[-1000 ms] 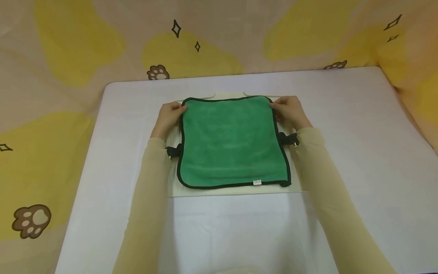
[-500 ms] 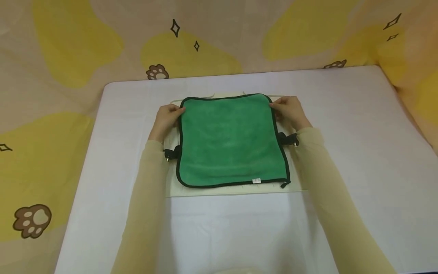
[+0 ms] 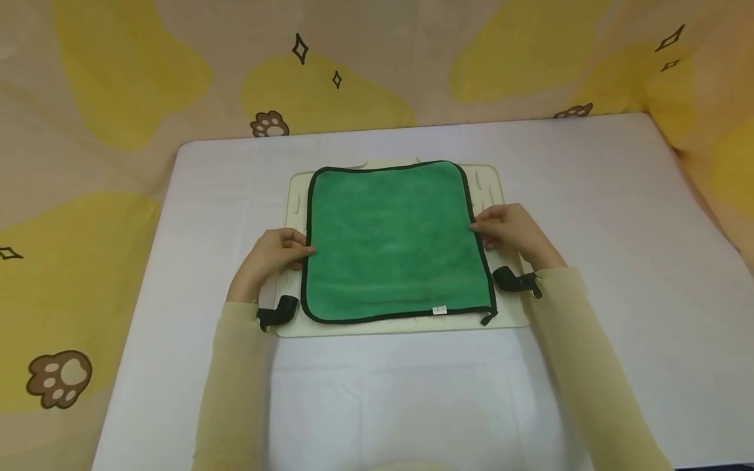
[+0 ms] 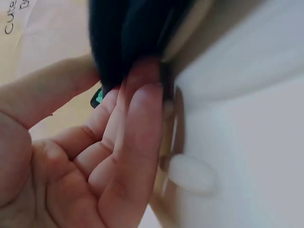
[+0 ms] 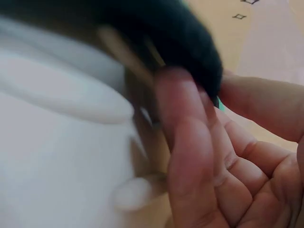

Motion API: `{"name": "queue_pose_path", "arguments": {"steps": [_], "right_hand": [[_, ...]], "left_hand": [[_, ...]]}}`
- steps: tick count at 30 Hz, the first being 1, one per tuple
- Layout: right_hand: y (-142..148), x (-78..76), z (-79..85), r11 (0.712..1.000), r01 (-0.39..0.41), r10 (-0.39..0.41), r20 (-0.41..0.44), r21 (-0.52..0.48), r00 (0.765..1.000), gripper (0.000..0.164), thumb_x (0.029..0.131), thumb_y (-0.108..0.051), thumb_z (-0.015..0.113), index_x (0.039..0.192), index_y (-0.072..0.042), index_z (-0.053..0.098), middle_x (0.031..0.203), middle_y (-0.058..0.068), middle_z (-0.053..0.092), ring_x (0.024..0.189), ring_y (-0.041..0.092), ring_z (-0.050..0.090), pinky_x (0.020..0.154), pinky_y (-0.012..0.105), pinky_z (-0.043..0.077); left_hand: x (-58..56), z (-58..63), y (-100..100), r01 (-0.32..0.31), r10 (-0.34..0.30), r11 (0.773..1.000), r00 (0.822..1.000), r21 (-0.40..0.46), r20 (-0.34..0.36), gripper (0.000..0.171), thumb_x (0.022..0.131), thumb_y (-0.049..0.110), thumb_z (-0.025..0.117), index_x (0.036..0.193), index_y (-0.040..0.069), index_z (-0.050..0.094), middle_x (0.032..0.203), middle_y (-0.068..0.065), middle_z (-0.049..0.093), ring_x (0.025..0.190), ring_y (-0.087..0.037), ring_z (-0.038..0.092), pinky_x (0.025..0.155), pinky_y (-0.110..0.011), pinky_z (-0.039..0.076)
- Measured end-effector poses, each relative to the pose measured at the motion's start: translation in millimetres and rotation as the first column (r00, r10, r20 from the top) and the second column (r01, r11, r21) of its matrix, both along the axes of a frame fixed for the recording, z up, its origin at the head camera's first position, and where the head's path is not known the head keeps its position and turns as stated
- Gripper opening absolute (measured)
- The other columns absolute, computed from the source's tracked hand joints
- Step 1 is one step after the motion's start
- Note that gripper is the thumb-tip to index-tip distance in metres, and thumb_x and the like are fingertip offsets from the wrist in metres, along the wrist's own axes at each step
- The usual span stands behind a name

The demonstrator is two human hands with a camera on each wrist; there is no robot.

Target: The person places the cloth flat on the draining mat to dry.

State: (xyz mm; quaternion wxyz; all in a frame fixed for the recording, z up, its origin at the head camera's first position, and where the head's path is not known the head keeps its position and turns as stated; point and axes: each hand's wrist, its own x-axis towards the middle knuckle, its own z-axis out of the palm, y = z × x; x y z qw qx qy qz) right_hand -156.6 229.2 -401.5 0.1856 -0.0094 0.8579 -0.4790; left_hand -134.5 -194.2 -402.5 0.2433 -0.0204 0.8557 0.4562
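A green towel (image 3: 394, 242) with dark edging lies spread flat in the head view, a small white label on its near edge and a short loop at its near right corner. Beneath it is a cream ridged board (image 3: 489, 186). My left hand (image 3: 271, 258) pinches the towel's left edge below its middle, thumb on top and fingers under. On the opposite side my right hand (image 3: 515, 232) pinches the right edge in the same way. Both wrist views show the dark edge (image 4: 116, 42) between thumb and fingers, close over the pale ridged surface (image 5: 52, 85).
A white-covered table (image 3: 618, 229) extends around the board on all sides. Behind it and to the left hangs a beige and yellow curtain (image 3: 365, 52) with paw prints. Black wrist mounts (image 3: 278, 313) sit at both sleeve cuffs.
Both hands have moved from the towel's far corners toward the near side along its edges. The towel has hardly shifted; its loop at the near right corner now sticks out.
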Motion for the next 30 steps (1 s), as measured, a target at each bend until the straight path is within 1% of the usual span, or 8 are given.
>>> {"name": "queue_pose_path", "arguments": {"steps": [3, 6, 11, 15, 20, 25, 28, 30], "right_hand": [[0.7, 11.5, 2.3, 0.999, -0.031, 0.03, 0.033, 0.022, 0.999, 0.032, 0.089, -0.018, 0.067, 0.104, 0.009, 0.061, 0.066, 0.002, 0.062, 0.058, 0.011, 0.058, 0.059, 0.025, 0.05], [0.8, 22.4, 4.5, 0.998, -0.04, 0.037, 0.057, 0.052, 0.998, 0.033, 0.088, -0.022, 0.068, 0.103, 0.007, 0.062, 0.067, 0.001, 0.062, 0.06, 0.011, 0.057, 0.06, 0.024, 0.049], [1.7, 42.1, 5.2, 0.997, -0.066, 0.062, 0.089, 0.048, 0.994, 0.03, 0.087, -0.024, 0.069, 0.091, 0.005, 0.06, 0.059, -0.001, 0.056, 0.057, 0.012, 0.054, 0.059, 0.025, 0.047], [2.9, 56.1, 5.6, 0.996, -0.085, 0.082, 0.096, 0.024, 0.992, 0.028, 0.087, -0.021, 0.069, 0.086, 0.004, 0.059, 0.056, -0.001, 0.054, 0.055, 0.012, 0.053, 0.056, 0.024, 0.045], [4.4, 65.9, 7.9, 0.998, -0.058, 0.057, 0.115, 0.001, 0.992, 0.026, 0.087, -0.017, 0.069, 0.092, 0.007, 0.059, 0.061, 0.0, 0.059, 0.056, 0.011, 0.055, 0.054, 0.023, 0.047], [5.9, 72.9, 8.8, 0.998, -0.061, 0.059, 0.126, 0.014, 0.99, 0.029, 0.087, -0.019, 0.07, 0.095, 0.007, 0.059, 0.062, -0.001, 0.06, 0.057, 0.011, 0.056, 0.057, 0.023, 0.048], [7.6, 81.1, 8.7, 0.995, -0.091, 0.087, 0.123, 0.028, 0.989, 0.027, 0.087, -0.02, 0.069, 0.09, 0.004, 0.059, 0.061, 0.001, 0.06, 0.058, 0.013, 0.057, 0.059, 0.023, 0.045], [8.3, 88.8, 8.5, 0.994, -0.11, 0.107, 0.121, 0.023, 0.987, 0.026, 0.087, -0.021, 0.069, 0.085, 0.002, 0.057, 0.061, 0.002, 0.06, 0.059, 0.013, 0.057, 0.059, 0.022, 0.043]], "left_hand": [[9.8, 0.1, -1.7, 0.028, -0.028, 1.0, 0.999, -0.01, 0.016, 0.034, 0.087, 0.02, 0.068, 0.107, -0.004, 0.054, 0.088, -0.007, 0.07, 0.072, -0.013, 0.064, 0.078, -0.03, 0.049], [17.5, 0.4, -1.8, 0.04, -0.04, 0.999, 0.999, 0.003, 0.035, 0.034, 0.086, 0.02, 0.069, 0.105, -0.004, 0.054, 0.082, -0.003, 0.068, 0.07, -0.012, 0.062, 0.074, -0.028, 0.051], [30.3, 1.5, 0.0, 0.058, -0.062, 0.997, 0.995, 0.052, 0.077, 0.028, 0.086, 0.018, 0.07, 0.094, -0.003, 0.052, 0.071, 0.0, 0.064, 0.064, -0.013, 0.06, 0.065, -0.027, 0.054], [39.2, 1.2, 0.4, 0.082, -0.086, 0.996, 0.993, 0.047, 0.079, 0.028, 0.085, 0.017, 0.071, 0.093, -0.003, 0.053, 0.062, 0.004, 0.057, 0.061, -0.012, 0.06, 0.063, -0.027, 0.053], [44.5, 1.0, -0.7, 0.084, -0.085, 0.996, 0.995, 0.033, 0.054, 0.027, 0.085, 0.013, 0.07, 0.095, -0.004, 0.052, 0.061, 0.005, 0.052, 0.06, -0.012, 0.059, 0.063, -0.026, 0.052], [47.6, 2.1, -1.7, 0.091, -0.092, 0.996, 0.994, 0.021, 0.066, 0.03, 0.084, 0.016, 0.072, 0.096, -0.003, 0.052, 0.062, 0.004, 0.053, 0.061, -0.013, 0.061, 0.065, -0.026, 0.051], [49.9, 3.7, -2.1, 0.101, -0.102, 0.995, 0.991, 0.016, 0.083, 0.033, 0.084, 0.018, 0.072, 0.099, -0.004, 0.052, 0.063, 0.003, 0.054, 0.062, -0.013, 0.062, 0.066, -0.027, 0.051], [51.6, 4.8, -2.7, 0.111, -0.113, 0.993, 0.989, 0.03, 0.091, 0.034, 0.084, 0.017, 0.072, 0.1, -0.004, 0.051, 0.064, 0.002, 0.054, 0.062, -0.013, 0.062, 0.066, -0.026, 0.051]]}}
